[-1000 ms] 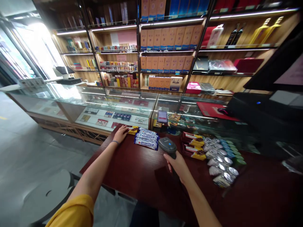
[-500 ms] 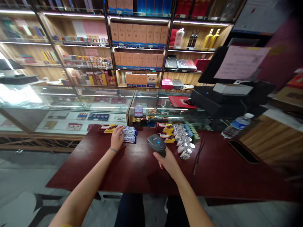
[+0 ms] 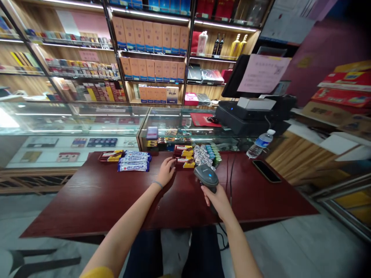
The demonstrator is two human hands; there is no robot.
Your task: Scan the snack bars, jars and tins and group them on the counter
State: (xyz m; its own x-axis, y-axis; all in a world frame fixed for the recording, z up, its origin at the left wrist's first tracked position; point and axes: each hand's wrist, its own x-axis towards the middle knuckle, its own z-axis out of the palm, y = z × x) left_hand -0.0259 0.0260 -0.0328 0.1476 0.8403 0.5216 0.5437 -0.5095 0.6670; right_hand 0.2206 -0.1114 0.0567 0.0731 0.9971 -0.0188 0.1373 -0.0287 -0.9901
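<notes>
My right hand point(image 3: 218, 200) is wrapped round the handle of a grey barcode scanner point(image 3: 206, 176), held just above the dark red table point(image 3: 87, 200). My left hand point(image 3: 166, 171) reaches over the table with fingers spread, its fingertips at the near edge of the red and yellow chocolate bars point(image 3: 183, 156). A stack of blue and white bars point(image 3: 133, 162) lies further left, apart from both hands, with another red and yellow bar point(image 3: 110, 155) beside it. Several small foil-lidded and coloured cups point(image 3: 206, 153) stand right of the chocolate bars.
A water bottle point(image 3: 259, 143) and a black phone point(image 3: 266, 171) lie on the table's right side. A glass display counter point(image 3: 116, 123) runs behind, with a till and screen point(image 3: 249, 112) on it. Shelves of boxes and bottles point(image 3: 156, 50) fill the wall. Cardboard boxes point(image 3: 342, 96) stand at right.
My left hand left the blue and white bars and moved right to the red and yellow chocolate bars. My right hand kept hold of the scanner. My view swung right.
</notes>
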